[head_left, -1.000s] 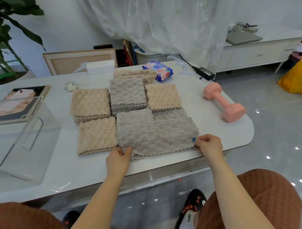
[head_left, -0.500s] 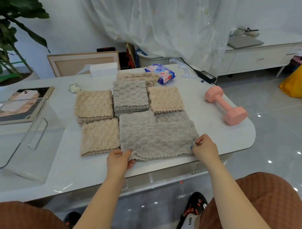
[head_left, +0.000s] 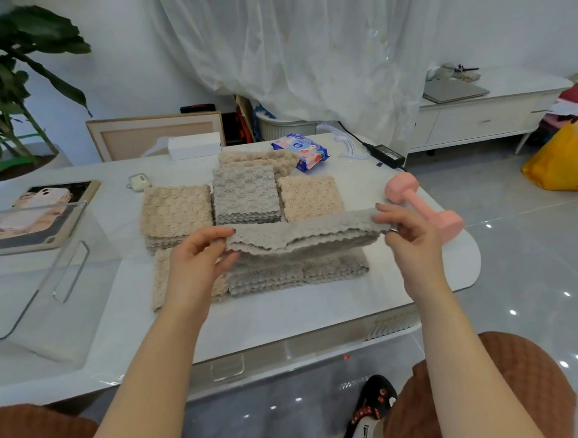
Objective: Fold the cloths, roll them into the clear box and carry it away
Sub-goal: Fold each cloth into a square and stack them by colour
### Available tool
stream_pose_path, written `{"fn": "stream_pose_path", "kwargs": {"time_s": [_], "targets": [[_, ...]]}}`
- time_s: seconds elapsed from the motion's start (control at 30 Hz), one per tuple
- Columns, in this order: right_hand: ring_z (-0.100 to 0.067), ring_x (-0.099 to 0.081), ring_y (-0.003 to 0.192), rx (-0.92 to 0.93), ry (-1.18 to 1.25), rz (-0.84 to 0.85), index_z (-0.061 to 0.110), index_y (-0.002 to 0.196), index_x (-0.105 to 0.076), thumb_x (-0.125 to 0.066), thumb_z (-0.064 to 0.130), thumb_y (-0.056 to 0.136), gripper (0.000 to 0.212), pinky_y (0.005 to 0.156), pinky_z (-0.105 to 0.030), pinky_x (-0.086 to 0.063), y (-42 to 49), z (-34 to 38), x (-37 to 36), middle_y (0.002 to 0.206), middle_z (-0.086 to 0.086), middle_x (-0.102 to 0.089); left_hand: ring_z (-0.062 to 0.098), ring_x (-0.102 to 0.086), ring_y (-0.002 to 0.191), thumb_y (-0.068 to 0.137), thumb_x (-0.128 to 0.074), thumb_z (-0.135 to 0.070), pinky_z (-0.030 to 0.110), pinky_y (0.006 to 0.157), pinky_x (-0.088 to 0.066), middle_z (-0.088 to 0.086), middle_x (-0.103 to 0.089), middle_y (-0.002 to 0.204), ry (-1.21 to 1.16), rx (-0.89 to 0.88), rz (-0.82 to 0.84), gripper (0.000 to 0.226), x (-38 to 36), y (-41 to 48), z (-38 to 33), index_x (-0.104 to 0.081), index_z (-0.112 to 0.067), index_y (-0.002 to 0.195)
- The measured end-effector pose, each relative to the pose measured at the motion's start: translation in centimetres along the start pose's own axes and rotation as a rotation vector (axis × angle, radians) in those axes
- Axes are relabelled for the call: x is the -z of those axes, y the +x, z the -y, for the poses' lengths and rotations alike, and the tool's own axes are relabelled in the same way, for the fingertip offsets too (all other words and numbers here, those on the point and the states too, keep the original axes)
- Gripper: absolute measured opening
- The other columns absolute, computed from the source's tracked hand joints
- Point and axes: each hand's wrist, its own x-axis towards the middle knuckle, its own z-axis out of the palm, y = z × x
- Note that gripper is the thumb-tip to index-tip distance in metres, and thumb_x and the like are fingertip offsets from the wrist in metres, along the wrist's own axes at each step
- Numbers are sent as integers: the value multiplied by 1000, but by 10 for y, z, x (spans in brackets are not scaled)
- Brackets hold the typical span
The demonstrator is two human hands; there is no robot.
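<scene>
Fingers of the left hand and right hand pinch opposite ends of a grey cloth — each grip pressed shut on the fabric, holding it stretched level above the bench. Beneath lie grey and beige folded stacks. Well to the left stands the clear box — a pink dumbbell lies right.
</scene>
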Motion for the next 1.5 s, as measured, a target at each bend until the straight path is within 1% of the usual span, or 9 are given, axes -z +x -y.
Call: {"fn": "stream_pose_path", "kwargs": {"time_s": [0.13, 0.27, 0.37, 0.53, 0.63, 0.73, 0.97, 1.17, 1.5], "targets": [[-8, -56, 105, 381, -575, 127, 7, 104, -68, -62, -14, 73, 37, 89, -25, -49, 0, -16, 1, 113, -4, -60, 11, -64, 71, 85, -55, 8, 20, 61, -51, 32, -50, 114, 323, -88, -23, 39, 3, -3, -5, -65, -21, 110], [-9, -54, 86, 486, -615, 45, 4, 93, -67, -63, -14, 71, 29, 77, -25, -47, -5, -10, -6, 97, -8, -61, 14, -61, 76, 81, -67, -5, 23, 66, -46, 2, -65, 96, 497, -289, -133, 24, 9, -1, -1, -65, -22, 98], [-8, -54, 79, 228, -351, 45, 19, 81, -64, -65, -4, 76, 24, 69, -29, -45, -3, 11, -5, 84, 3, -62, 4, -58, 77, 81, -72, -11, 19, 72, -48, -6, -61, 90, 439, -383, -176, 13, 16, 1, -13, -66, -21, 85], [-18, -64, 84, -140, 394, 235, 8, 91, -63, -62, 1, 74, 19, 74, -25, -52, -2, 50, 1, 84, -2, -69, -1, -55, 70, 88, -61, -6, 13, 64, -47, -12, -55, 78, 95, -309, 29, 20, 21, -2, -27, -55, -21, 78], [-17, -70, 78, -320, 258, 225, 10, 98, -62, -57, 0, 87, 16, 65, -28, -55, -8, 33, -7, 83, -2, -73, 11, -61, 71, 94, -56, -15, 20, 57, -50, -4, -61, 79, 117, -83, 22, 7, 17, -1, 0, -52, -18, 88], [-26, -68, 89, -450, -108, 260, 10, 105, -59, -62, 17, 90, 16, 78, -41, -56, -19, -9, -10, 99, -11, -70, 19, -53, 80, 97, -51, -22, 27, 62, -46, 4, -54, 92, 466, -2, -33, 14, 22, -2, 46, -45, -12, 106], [-31, -63, 91, -574, -411, 369, 10, 106, -48, -62, 43, 87, 41, 83, -46, -53, -25, -42, -10, 102, -18, -63, 31, -54, 75, 101, -40, -17, 63, 69, -49, 29, -61, 95, 498, 106, 183, 33, 45, -1, 76, -48, -49, 98], [-16, -50, 75, -435, -606, 414, 14, 118, -43, -60, 21, 91, 32, 63, -29, -42, -29, -62, -26, 81, 3, -49, 14, -50, 80, 97, -39, -2, 27, 68, -39, 5, -51, 118, 828, -83, 100, 33, 54, 2, 92, -50, -25, 118], [-14, -48, 69, -398, -313, 192, 18, 90, -54, -56, 8, 91, 10, 60, -23, -37, -37, -81, -40, 87, 3, -54, 14, -54, 79, 91, -60, -15, 27, 70, -44, 0, -57, 90, 774, -147, -112, 9, 65, -3, 102, -59, -17, 99]]}}
